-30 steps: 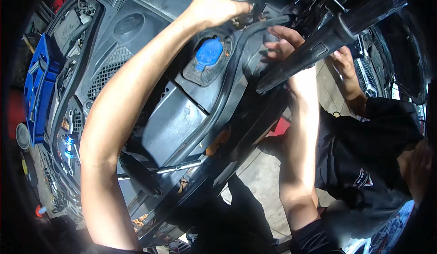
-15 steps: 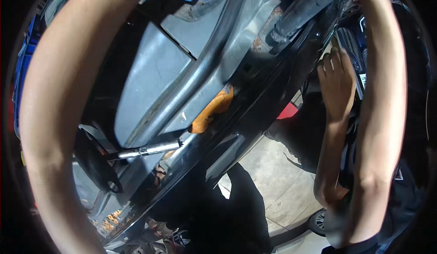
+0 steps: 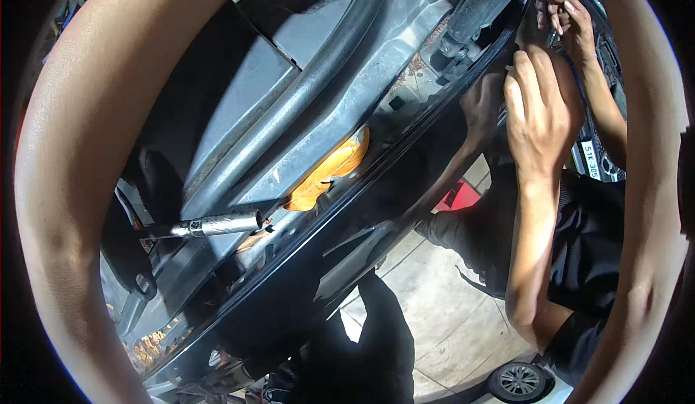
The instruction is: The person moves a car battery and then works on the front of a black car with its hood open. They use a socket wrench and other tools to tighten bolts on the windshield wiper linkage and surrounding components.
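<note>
My left forearm (image 3: 79, 129) arches up along the left side, and my right forearm (image 3: 655, 187) rises along the right. Both hands lie beyond the top edge, so neither their fingers nor what they touch can be seen. Between the arms is a car body with a glossy black panel (image 3: 347, 208) and a grey plastic cover (image 3: 246, 100). A chrome socket tool (image 3: 224, 224) lies across the cover's lower part. Beside the panel's edge rests a crumpled yellow-orange piece (image 3: 329, 172), perhaps a dry leaf.
A co-worker in black has one hand (image 3: 543, 111) against the panel and another hand (image 3: 572, 24) farther up with curled fingers. Below are a tiled floor (image 3: 449, 310), a red object (image 3: 457, 196) and a wheel (image 3: 519, 381). A black hose (image 3: 311, 85) runs along the cover.
My right forearm has shifted right and my left forearm slightly left. The co-worker's hand now reaches onto the panel, and their second hand has come into view. The whole view has shifted a little.
</note>
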